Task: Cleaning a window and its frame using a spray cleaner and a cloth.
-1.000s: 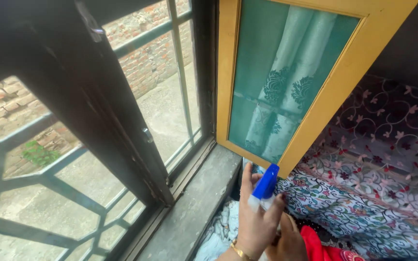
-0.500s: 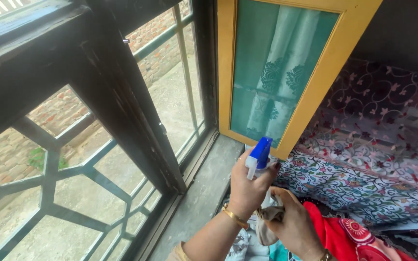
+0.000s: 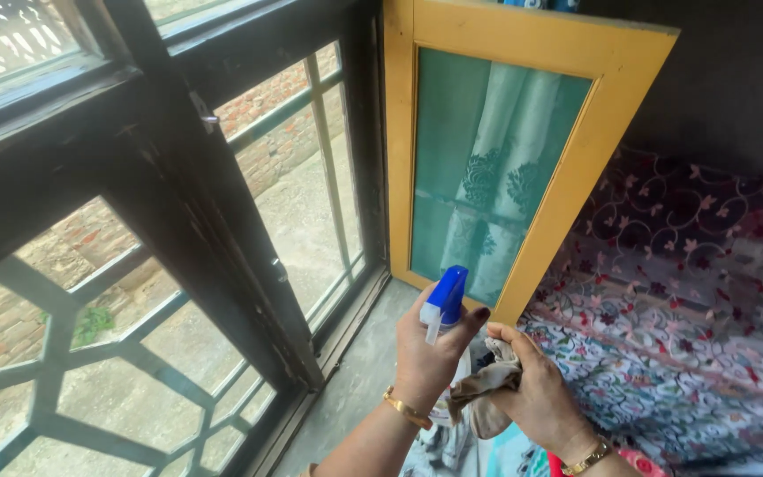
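Note:
My left hand (image 3: pixel 426 358) grips a spray bottle (image 3: pixel 444 303) with a blue and white trigger head, its nozzle facing left toward the dark window frame (image 3: pixel 205 238). My right hand (image 3: pixel 536 389) is just to its right, closed on a crumpled beige cloth (image 3: pixel 486 384). Directly behind both hands hangs an open window shutter with a yellow wooden frame (image 3: pixel 576 159) and a greenish glass pane (image 3: pixel 487 168) that reflects a patterned curtain.
A grey stone sill (image 3: pixel 364 380) runs below the window. A metal grille (image 3: pixel 72 353) covers the glass at left, with a brick wall outside. A floral bedspread (image 3: pixel 682 309) lies at right.
Both hands have risen and moved slightly left with the spray bottle. The right hand with the cloth has come further into view. The view has tilted up, showing more of the shutter's top.

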